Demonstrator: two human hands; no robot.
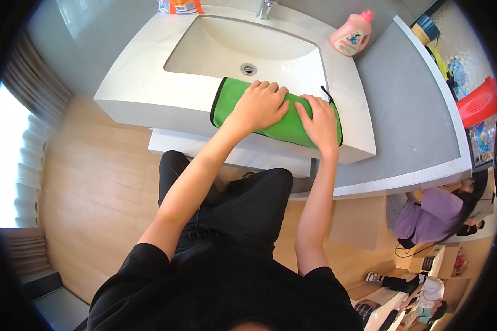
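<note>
A green cloth (230, 103) with black edging lies folded across the front rim of the white sink, its near side hanging over the counter's front edge. My left hand (261, 106) rests on its middle, fingers curled over the cloth toward the basin. On the cloth's right part sits my right hand (321, 122), fingers bent onto the fabric and the thumb toward my left hand. A short black loop (327, 94) sticks up from the cloth's far right corner. The undersides of both hands are hidden.
Behind the cloth is the sink basin (204, 52) with a round drain (248, 69) and a chrome faucet (266, 9). A pink bottle (352, 34) stands at the back right, an orange-and-white package (180, 6) at the back left. A grey partition (411, 110) borders the right; people are beyond it.
</note>
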